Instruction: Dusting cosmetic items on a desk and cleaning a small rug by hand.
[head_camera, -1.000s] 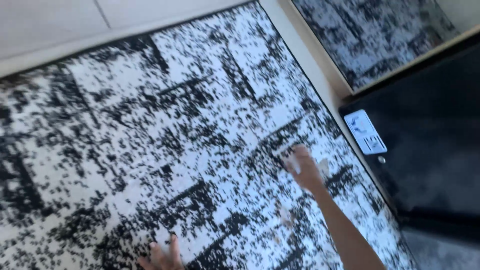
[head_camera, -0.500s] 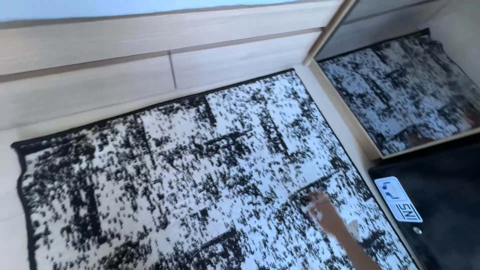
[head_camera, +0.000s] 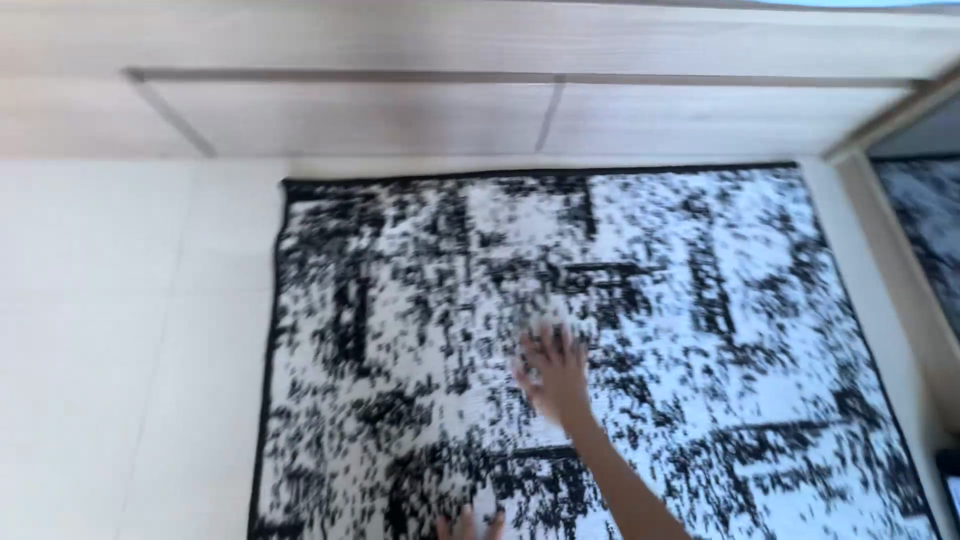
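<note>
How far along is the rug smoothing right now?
The black-and-white rug lies flat, its far edge square to the wooden wall base. In hand: the right hand is spread flat mid-rug, and the left hand presses the near edge. The near part is out of frame, so I cannot judge it.
</note>
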